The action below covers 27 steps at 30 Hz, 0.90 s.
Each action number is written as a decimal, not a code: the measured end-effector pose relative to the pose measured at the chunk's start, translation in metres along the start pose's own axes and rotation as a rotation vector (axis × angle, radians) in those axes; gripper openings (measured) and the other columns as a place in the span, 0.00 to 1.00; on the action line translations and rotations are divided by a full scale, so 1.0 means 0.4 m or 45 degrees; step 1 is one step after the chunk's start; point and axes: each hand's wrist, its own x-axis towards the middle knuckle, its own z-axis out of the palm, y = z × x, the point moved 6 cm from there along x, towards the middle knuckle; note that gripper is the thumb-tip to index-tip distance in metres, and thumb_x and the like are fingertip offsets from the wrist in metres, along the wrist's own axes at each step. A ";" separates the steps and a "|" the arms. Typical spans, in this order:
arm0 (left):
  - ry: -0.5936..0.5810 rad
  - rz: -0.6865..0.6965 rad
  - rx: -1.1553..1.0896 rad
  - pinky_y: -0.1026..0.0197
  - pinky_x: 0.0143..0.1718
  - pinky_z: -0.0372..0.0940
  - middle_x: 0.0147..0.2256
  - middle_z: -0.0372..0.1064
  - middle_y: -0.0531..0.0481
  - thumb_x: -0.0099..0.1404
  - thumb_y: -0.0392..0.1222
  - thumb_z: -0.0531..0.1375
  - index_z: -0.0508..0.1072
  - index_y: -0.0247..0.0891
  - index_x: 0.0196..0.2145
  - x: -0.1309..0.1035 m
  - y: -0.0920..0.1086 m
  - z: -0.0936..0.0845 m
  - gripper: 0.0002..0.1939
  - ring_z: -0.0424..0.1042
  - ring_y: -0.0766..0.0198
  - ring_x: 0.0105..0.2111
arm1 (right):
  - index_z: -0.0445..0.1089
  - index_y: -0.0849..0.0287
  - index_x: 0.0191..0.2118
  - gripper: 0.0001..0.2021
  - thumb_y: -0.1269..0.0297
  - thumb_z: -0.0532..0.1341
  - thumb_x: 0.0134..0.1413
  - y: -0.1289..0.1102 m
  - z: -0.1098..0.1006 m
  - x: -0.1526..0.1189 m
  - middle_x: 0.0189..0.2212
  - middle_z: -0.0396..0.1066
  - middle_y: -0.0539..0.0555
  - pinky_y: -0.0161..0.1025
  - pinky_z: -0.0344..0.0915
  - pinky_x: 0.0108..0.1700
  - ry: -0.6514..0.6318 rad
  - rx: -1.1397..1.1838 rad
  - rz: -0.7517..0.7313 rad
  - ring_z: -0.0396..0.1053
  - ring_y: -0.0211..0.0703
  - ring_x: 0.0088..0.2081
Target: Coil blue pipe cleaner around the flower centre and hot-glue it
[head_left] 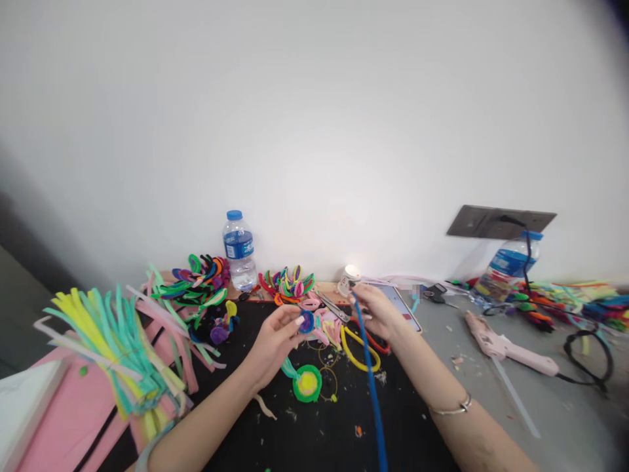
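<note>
Blue fuzzy strip [372, 387] runs nearest the camera, from the near edge of the scene up to the right hand [376, 309], which pinches its far end between thumb and fingers. Left hand [272, 341] grasps a small blue-purple coil [306, 321] at the fingertips, above the black mat [314, 446]. Coil and right hand are well apart, coil on the left. On the mat, nearer than the coil: green-and-yellow disc [308, 383]. Yellow loop [344, 342] lies behind the strip; scissors [337, 309] sit farther off, between the hands. Paper cup [348, 274] stands just beyond the right hand. Far left: upright water bottle [240, 252]. Near left: bundle of yellow and teal strips [111, 354]. Right: pink glue gun [514, 352] on the grey tabletop [472, 387].
</note>
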 end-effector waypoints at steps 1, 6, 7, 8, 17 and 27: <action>-0.112 -0.106 -0.113 0.54 0.43 0.67 0.29 0.69 0.54 0.51 0.38 0.67 0.72 0.40 0.31 -0.009 -0.010 0.020 0.09 0.71 0.65 0.32 | 0.62 0.61 0.25 0.09 0.66 0.64 0.45 0.025 0.012 0.001 0.16 0.66 0.46 0.22 0.46 0.11 -0.016 -0.009 0.036 0.54 0.25 0.11; -0.394 -0.424 -0.337 0.52 0.41 0.66 0.29 0.67 0.53 0.49 0.39 0.68 0.73 0.40 0.29 -0.059 -0.041 0.080 0.09 0.66 0.70 0.25 | 0.62 0.63 0.26 0.11 0.63 0.64 0.46 0.123 0.077 -0.003 0.22 0.73 0.53 0.26 0.64 0.19 -0.136 -0.062 0.172 0.68 0.31 0.18; -0.404 -0.433 -0.344 0.54 0.38 0.66 0.27 0.66 0.53 0.49 0.39 0.68 0.73 0.40 0.29 -0.061 -0.045 0.081 0.09 0.65 0.69 0.25 | 0.62 0.63 0.26 0.12 0.63 0.65 0.45 0.134 0.084 -0.003 0.21 0.73 0.53 0.27 0.65 0.21 -0.155 -0.074 0.189 0.69 0.32 0.19; -0.401 -0.429 -0.346 0.57 0.35 0.66 0.26 0.64 0.54 0.49 0.38 0.68 0.73 0.39 0.28 -0.060 -0.048 0.079 0.09 0.65 0.69 0.25 | 0.61 0.63 0.25 0.12 0.62 0.66 0.44 0.142 0.085 -0.002 0.21 0.73 0.54 0.27 0.66 0.22 -0.166 -0.087 0.199 0.69 0.32 0.19; -0.232 -0.370 -0.527 0.73 0.16 0.47 0.24 0.59 0.56 0.50 0.34 0.68 0.73 0.37 0.35 -0.005 -0.056 0.006 0.13 0.53 0.77 0.18 | 0.56 0.58 0.26 0.18 0.55 0.66 0.43 0.142 0.015 0.024 0.17 0.71 0.48 0.26 0.58 0.13 -0.167 -0.298 0.089 0.65 0.33 0.14; -0.444 -0.375 -0.451 0.64 0.28 0.61 0.24 0.60 0.55 0.54 0.37 0.66 0.72 0.38 0.34 -0.029 -0.054 0.047 0.09 0.59 0.72 0.23 | 0.59 0.61 0.22 0.14 0.60 0.63 0.47 0.162 0.068 -0.007 0.12 0.65 0.44 0.24 0.45 0.10 -0.381 -0.570 0.102 0.52 0.25 0.10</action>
